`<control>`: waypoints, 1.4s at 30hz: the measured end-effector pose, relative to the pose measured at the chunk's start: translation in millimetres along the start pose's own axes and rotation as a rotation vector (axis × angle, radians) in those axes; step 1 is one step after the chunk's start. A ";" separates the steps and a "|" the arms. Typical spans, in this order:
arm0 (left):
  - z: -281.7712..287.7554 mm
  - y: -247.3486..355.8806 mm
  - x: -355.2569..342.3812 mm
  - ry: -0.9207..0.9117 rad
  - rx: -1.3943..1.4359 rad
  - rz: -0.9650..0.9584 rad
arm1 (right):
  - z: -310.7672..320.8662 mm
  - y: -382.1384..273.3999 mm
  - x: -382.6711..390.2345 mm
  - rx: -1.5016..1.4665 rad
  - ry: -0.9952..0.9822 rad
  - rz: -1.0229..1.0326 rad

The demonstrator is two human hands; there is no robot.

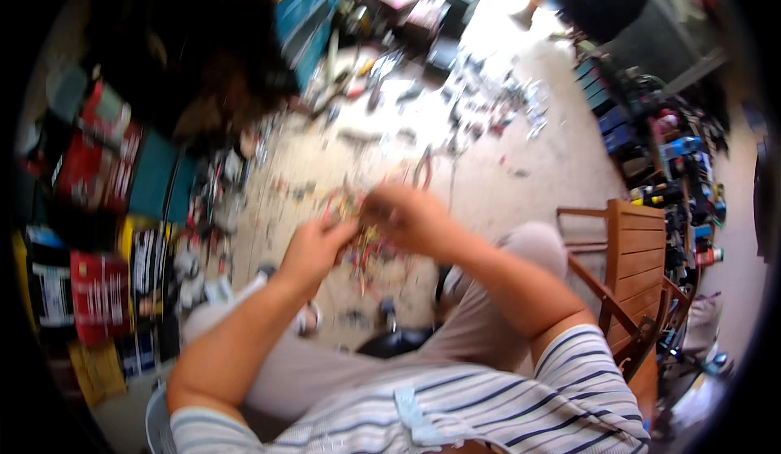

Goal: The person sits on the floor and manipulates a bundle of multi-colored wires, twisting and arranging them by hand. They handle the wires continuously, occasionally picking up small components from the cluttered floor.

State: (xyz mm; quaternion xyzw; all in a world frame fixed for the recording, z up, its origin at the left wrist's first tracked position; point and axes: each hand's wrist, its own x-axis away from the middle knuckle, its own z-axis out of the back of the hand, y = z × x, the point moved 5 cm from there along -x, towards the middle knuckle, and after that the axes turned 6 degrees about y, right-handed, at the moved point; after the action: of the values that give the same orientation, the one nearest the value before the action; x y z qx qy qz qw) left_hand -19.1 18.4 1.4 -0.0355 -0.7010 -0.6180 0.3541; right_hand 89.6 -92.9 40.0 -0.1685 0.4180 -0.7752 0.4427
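Note:
My left hand (pixel 316 246) and my right hand (pixel 407 220) are close together above the floor, in front of my knees. The left thumb points toward the right hand, its fingers closed. Curled and blurred, the right fingers come down beside the left fingertips. Whatever they pinch is too small and smeared to name. Below and around both hands lies a loose tangle of thin red, yellow and other coloured strands (pixel 366 268), which look like wires. A reddish loop (pixel 422 168) rises just beyond my right hand.
A slatted wooden folding chair (pixel 639 246) stands at my right. Scattered scrap (pixel 488 100) covers the floor ahead. Boxes and packages (pixel 99 295) are stacked at left; crowded shelves (pixel 679 161) line the right. A dark rounded object (pixel 394 343) sits between my legs. Another person (pixel 606 2) is far right.

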 end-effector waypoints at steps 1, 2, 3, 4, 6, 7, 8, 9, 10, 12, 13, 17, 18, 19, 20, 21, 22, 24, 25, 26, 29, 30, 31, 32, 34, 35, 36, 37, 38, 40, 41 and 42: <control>-0.6 0.1 -2.1 -0.011 0.007 0.013 | -1.3 3.8 0.5 0.092 0.029 0.046; -1.2 -0.9 -4.7 -0.029 0.013 -0.009 | -0.8 1.8 0.5 0.147 0.043 0.104; -0.3 1.7 -5.4 -0.041 -0.010 -0.044 | 1.8 -2.2 0.5 0.154 0.081 0.183; 0.9 5.4 -1.9 -0.033 0.043 -0.034 | 4.3 -8.8 -0.3 0.183 0.104 0.211; -1.1 9.9 -0.6 -0.044 0.074 -0.019 | 5.9 -6.5 -0.6 0.171 0.096 0.200; -0.7 8.1 1.1 -0.042 0.091 0.009 | 4.2 -6.7 1.7 0.157 0.080 0.188; -1.2 9.7 0.8 -0.038 0.090 -0.007 | 7.2 -10.3 1.7 0.137 0.076 0.190; -1.3 6.3 0.6 -0.036 0.086 -0.007 | 6.6 -13.1 5.1 0.109 0.067 0.179; -0.8 5.6 0.2 -0.033 0.084 -0.006 | 6.7 -16.0 5.6 0.082 0.057 0.169; 0.7 7.0 1.1 -0.047 0.086 -0.019 | 7.8 -22.9 4.1 0.052 0.086 0.205; 1.3 6.4 2.5 -0.056 0.085 -0.021 | 7.8 -25.4 4.6 0.035 0.101 0.218; 4.2 6.4 10.3 -0.039 0.112 -0.032 | 6.6 -32.0 4.6 -0.026 0.121 0.193; 5.2 4.0 9.8 -0.033 0.108 -0.039 | 4.4 -30.6 3.9 -0.031 0.119 0.194; 6.2 3.0 10.2 -0.028 0.103 -0.045 | 2.4 -29.2 3.2 -0.034 0.117 0.194; 6.8 4.2 12.4 -0.026 0.114 -0.054 | 0.9 -28.5 2.7 -0.023 0.119 0.206; 6.5 5.4 14.5 -0.027 0.126 -0.061 | 0.0 -27.2 2.4 -0.010 0.121 0.215; 6.6 6.5 15.8 -0.029 0.139 -0.069 | -0.4 -27.0 2.6 0.003 0.124 0.224; 8.5 4.4 13.5 -0.034 0.147 -0.081 | -0.3 -28.9 2.9 0.030 0.109 0.241; 9.0 4.1 12.6 -0.037 0.151 -0.088 | 0.0 -29.9 3.0 0.045 0.101 0.249; 8.6 5.1 13.1 -0.037 0.159 -0.082 | 0.8 -30.7 3.0 0.095 0.114 0.260; 6.0 5.6 12.6 -0.046 0.181 -0.065 | 2.6 -30.2 3.8 0.185 0.143 0.258; 5.5 4.7 10.7 -0.051 0.188 -0.063 | 3.8 -29.7 3.7 0.173 0.147 0.243; 5.3 4.0 9.6 -0.056 0.196 -0.061 | 4.9 -28.9 3.6 0.161 0.150 0.227; 6.0 3.1 9.2 -0.045 0.237 -0.042 | 5.4 -26.3 4.5 0.123 0.179 0.209; 7.5 4.2 7.4 -0.024 0.317 -0.009 | 7.1 -21.8 5.7 0.048 0.242 0.175; 8.1 6.9 7.0 -0.019 0.371 -0.009 | 7.2 -17.7 5.0 0.054 0.198 0.072; 8.8 10.4 7.6 -0.014 0.426 -0.009 | 9.0 -17.4 4.9 0.059 0.154 -0.029; 9.2 13.6 8.0 -0.010 0.480 -0.010 | 10.1 -14.5 5.4 0.064 0.110 -0.131; 9.5 15.2 7.8 0.000 0.526 -0.006 | 9.3 -10.3 5.9 0.009 0.092 -0.185; 8.5 16.9 6.8 -0.030 0.575 0.007 | 3.5 0.6 8.5 -0.104 0.068 -0.296; 7.5 17.3 6.4 -0.046 0.599 0.015 | -1.4 3.7 7.6 -0.287 0.114 -0.260; 7.8 17.3 7.6 -0.058 0.620 0.033 | -11.1 7.5 4.3 -0.470 0.153 -0.215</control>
State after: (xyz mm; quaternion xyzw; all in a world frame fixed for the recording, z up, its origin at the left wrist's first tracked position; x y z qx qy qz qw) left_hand -19.9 26.4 20.1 0.0451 -0.8652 -0.3679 0.3377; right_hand 84.3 -92.9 26.9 -0.2512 0.5985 -0.7097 0.2738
